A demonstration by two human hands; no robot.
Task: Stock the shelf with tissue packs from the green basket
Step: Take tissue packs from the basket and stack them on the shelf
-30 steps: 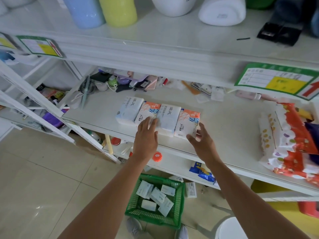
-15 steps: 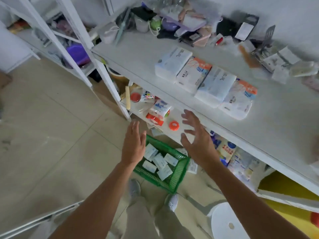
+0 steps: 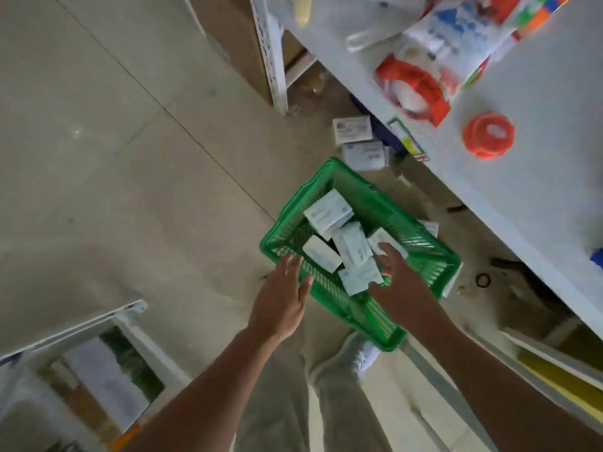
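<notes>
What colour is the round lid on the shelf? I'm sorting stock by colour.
Orange-red lid, clearest in the head view.

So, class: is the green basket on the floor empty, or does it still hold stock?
Not empty. The green basket holds about five white tissue packs lying loose on its bottom, with both open hands reaching in.

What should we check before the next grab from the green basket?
1. Packs left in the green slatted plastic basket: ok, several white tissue packs visible.
2. Left hand empty: ok, open over the near rim.
3. Right hand empty: ok, fingers spread, reaching among the packs.
4. Basket stable: ok, sits flat on the floor.
5. Contact with a pack: cannot tell.
6. Free space on the target shelf: cannot tell, out of view.
</notes>
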